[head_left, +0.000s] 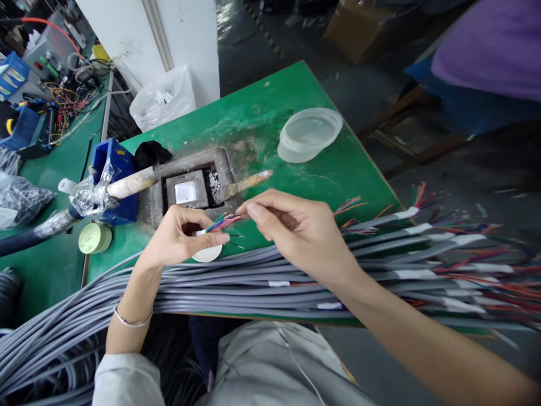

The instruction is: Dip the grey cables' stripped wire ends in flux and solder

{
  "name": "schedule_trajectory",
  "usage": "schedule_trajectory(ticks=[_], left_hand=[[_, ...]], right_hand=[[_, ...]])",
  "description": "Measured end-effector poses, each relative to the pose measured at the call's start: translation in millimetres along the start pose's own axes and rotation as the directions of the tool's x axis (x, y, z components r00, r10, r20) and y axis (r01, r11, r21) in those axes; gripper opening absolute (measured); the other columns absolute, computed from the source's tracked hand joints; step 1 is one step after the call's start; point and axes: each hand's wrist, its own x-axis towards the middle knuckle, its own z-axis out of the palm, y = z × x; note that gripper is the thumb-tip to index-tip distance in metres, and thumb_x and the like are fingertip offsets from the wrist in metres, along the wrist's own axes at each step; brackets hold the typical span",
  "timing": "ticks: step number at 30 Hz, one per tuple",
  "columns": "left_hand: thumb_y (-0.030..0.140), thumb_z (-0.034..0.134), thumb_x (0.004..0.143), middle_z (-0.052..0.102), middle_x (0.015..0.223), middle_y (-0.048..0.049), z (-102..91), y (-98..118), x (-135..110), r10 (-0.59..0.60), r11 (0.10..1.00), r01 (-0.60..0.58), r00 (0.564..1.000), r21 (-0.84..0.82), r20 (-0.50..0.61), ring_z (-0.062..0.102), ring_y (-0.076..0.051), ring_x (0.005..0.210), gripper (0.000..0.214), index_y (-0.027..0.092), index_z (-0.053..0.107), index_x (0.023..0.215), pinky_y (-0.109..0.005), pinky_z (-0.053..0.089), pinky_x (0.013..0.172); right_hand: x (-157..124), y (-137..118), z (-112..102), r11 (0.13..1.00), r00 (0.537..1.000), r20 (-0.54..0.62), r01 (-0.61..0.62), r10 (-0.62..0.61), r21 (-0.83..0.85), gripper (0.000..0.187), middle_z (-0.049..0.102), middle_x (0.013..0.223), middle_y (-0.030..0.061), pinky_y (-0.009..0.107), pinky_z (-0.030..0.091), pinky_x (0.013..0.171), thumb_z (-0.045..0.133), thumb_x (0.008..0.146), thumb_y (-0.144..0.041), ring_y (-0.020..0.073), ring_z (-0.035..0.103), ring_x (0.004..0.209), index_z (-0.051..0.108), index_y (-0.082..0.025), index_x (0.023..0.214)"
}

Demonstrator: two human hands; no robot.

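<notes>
My left hand (175, 237) is closed round the end of a grey cable, with thumb and fingers pinching its fanned-out coloured wires (217, 223). Blue, green, red and pink strands point to the right out of that grip. At their tips, the thumb and forefinger of my right hand (296, 231) are pressed together on the wire ends. Just beneath the left hand is a small white round dish or lid (208, 254), partly covered. A thick bundle of grey cables (236, 290) runs under both hands, many with white sleeves and splayed wires at the right.
Beyond my hands sits a grimy solder pot (186, 193) with a shiny square pool. A stick with a worn tip (253, 180) rests on its edge. Nearby are a blue bin (122, 208), a nozzle pipe (133, 183), a round yellowish tin (95, 238) and a translucent tub (308, 135).
</notes>
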Motion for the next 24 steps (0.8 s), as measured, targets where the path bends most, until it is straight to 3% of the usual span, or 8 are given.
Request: schedule_trajectory(ticks=[4, 10, 14, 19, 24], left_hand=[[0.044, 0.075, 0.059, 0.053, 0.052, -0.0026, -1.7, -1.3, -1.3, 0.014, 1.0, -0.014, 1.0, 0.0, -0.008, 0.043, -0.012, 0.052, 0.035, 0.012, 0.064, 0.053, -0.025, 0.033, 0.047], [0.04, 0.075, 0.06, 0.052, 0.05, -0.0008, -1.7, 0.5, -1.6, 0.04, 0.999, -0.039, 0.999, 0.032, -0.01, 0.041, -0.01, 0.049, 0.03, 0.013, 0.065, 0.053, -0.026, 0.03, 0.046], [0.034, 0.071, 0.064, 0.047, 0.048, 0.0023, -8.6, 0.1, -2.0, 0.062, 0.978, -0.058, 0.998, 0.202, -0.01, 0.036, -0.008, 0.047, 0.025, 0.013, 0.064, 0.053, -0.024, 0.026, 0.044], [0.022, 0.068, 0.065, 0.048, 0.047, 0.0038, -23.2, -9.0, 4.2, -0.034, 0.779, 0.028, 0.999, 0.627, -0.002, 0.034, -0.007, 0.048, 0.016, 0.011, 0.066, 0.054, -0.023, 0.027, 0.048], [0.019, 0.065, 0.067, 0.061, 0.053, -0.0008, -21.6, -17.9, 14.8, -0.178, 0.623, 0.074, 0.983, 0.779, 0.049, 0.044, -0.009, 0.053, 0.011, 0.011, 0.072, 0.063, -0.023, 0.032, 0.056]], right_hand=[[-1.1, 1.0, 1.2, 0.999, 0.994, -0.104, -0.01, 0.013, 0.034, 0.009, 0.056, 0.063, -0.0003, 0.023, 0.037, 0.047, 0.059, 0.08, -0.023, 0.0094, 0.047, 0.052, 0.063, -0.018, 0.073], [-1.6, 0.4, 2.2, 0.999, 0.994, -0.111, -0.012, 0.017, 0.045, 0.008, 0.057, 0.061, -0.0011, 0.022, 0.037, 0.046, 0.06, 0.079, -0.022, 0.009, 0.046, 0.051, 0.063, -0.019, 0.072], [-1.6, 0.1, 1.5, 0.999, 0.994, -0.112, -0.002, 0.007, 0.043, 0.007, 0.057, 0.061, -0.001, 0.022, 0.037, 0.046, 0.06, 0.079, -0.021, 0.0089, 0.047, 0.051, 0.063, -0.019, 0.073], [-3.7, 1.7, 0.9, 0.999, 0.993, -0.114, 0.019, -0.016, 0.026, 0.007, 0.059, 0.062, -0.0013, 0.022, 0.038, 0.045, 0.062, 0.078, -0.02, 0.0089, 0.048, 0.051, 0.063, -0.02, 0.072], [-6.6, 1.6, 1.4, 0.999, 0.993, -0.112, 0.044, -0.042, 0.012, 0.007, 0.059, 0.061, -0.0016, 0.023, 0.038, 0.045, 0.062, 0.078, -0.02, 0.0091, 0.048, 0.05, 0.063, -0.021, 0.071]])
